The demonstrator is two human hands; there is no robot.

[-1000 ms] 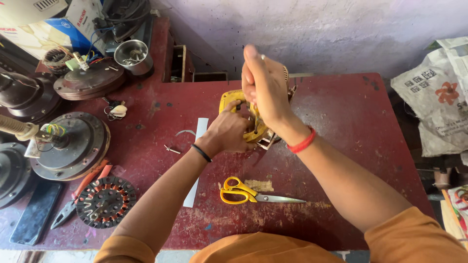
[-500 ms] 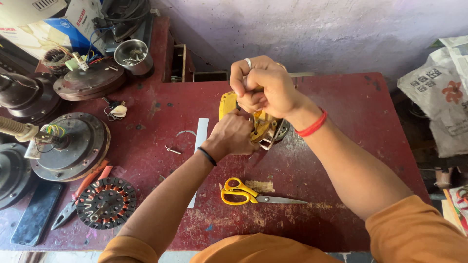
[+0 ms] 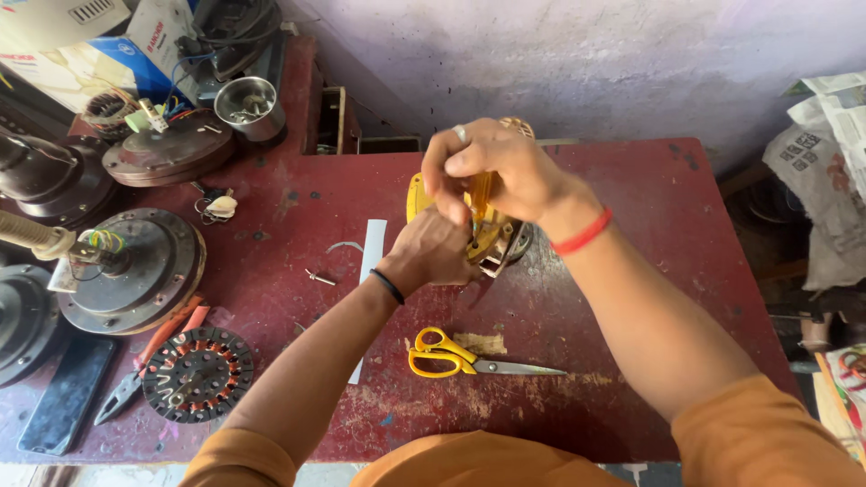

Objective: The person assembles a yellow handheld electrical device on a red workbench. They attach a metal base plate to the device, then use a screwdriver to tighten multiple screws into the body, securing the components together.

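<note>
so both hands are up at the back middle of the red worktable [image 3: 631, 207]. the left hand [image 3: 433, 252] is closed around a yellowish wound motor part [image 3: 492, 236] that sits on the table, and the right hand [image 3: 492, 171] is right above it with fingertips pressed together, pinching something thin over the part, can't tell exactly what. nearer the person, yellow-handled scissors [image 3: 451, 354] lie flat on the table with blades shut, touching a little scrap of tan material [image 3: 480, 342]. a white strip [image 3: 371, 252] lies just left of the left wrist. container-wise, there's a steel cup [image 3: 248, 104] at the back left with what looks like small metal bits in it, too small to tell. a round fan motor housing [image 3: 131, 271] with coloured wires sits at the left edge, with a stator disc [image 3: 198, 374] with copper windings in front of it, red-handled pliers [image 3: 149, 356] just beside that, and a dark phone [image 3: 68, 392] at the corner.
</note>
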